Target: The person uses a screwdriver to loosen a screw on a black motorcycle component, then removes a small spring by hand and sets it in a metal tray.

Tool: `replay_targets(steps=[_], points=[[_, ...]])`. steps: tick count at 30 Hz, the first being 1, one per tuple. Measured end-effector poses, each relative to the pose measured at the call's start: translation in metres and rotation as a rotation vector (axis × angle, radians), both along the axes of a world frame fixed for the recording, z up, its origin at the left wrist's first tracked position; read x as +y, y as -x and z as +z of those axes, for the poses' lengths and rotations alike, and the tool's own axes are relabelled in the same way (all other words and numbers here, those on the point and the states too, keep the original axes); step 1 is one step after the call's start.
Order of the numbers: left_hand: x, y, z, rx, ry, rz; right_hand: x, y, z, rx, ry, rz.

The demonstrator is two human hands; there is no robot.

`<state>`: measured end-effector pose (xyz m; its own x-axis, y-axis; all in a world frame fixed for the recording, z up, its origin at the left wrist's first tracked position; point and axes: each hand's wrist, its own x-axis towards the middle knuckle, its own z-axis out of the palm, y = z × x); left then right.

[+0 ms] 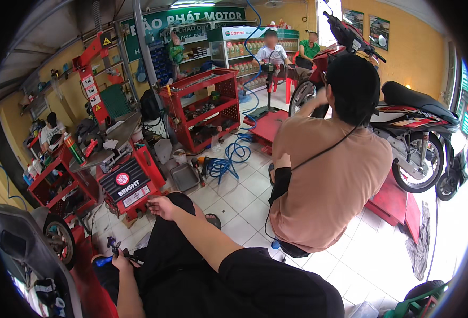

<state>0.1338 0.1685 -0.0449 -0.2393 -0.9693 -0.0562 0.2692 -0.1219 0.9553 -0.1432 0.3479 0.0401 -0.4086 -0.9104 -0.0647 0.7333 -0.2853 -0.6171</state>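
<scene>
A motorbike (403, 114) stands on a red lift platform (395, 204) at the right, the largest thing in view, and a person in a tan shirt (329, 180) squats in front of it with their back turned, well apart from the wearer's hands. To the left stand a red tool trolley (204, 108) and a red machine cabinet (128, 183), with a coiled blue air hose (228, 156) lying on the white tiled floor (244, 196) between them. At the lower left edge a small wheel (59, 241) shows beside a dark body panel. The left hand (121, 261) rests low by the wearer's black-trousered knee, fingers closed around a small hand tool (112, 252) with a blue handle and a dark metal head that sticks up above the fist. The tool looks light, stiff and hard, unlikely to break; the blue handle is the sensible place to hold it, since it likely offers more friction than the bare metal end, which could be greasy in a workshop. The right hand (160, 205) lies loosely curled on the raised knee; whether it holds anything I cannot tell.
</scene>
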Motion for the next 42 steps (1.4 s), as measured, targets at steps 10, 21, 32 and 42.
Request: replay_targets(steps=[10,21,32,42], points=[[0.008,0.0,0.002,-0.014,0.0,0.006,-0.01,0.002,-0.007,0.093,-0.079,0.007],[-0.007,-0.003,-0.006,0.017,0.0,0.018,-0.012,0.001,-0.003,0.1,-0.04,0.011],[0.005,0.002,0.003,0.036,-0.025,0.035,-0.005,0.0,0.001,0.105,-0.04,0.013],[0.006,0.002,-0.005,0.003,-0.005,0.03,-0.025,0.0,-0.005,0.239,-0.259,0.023]])
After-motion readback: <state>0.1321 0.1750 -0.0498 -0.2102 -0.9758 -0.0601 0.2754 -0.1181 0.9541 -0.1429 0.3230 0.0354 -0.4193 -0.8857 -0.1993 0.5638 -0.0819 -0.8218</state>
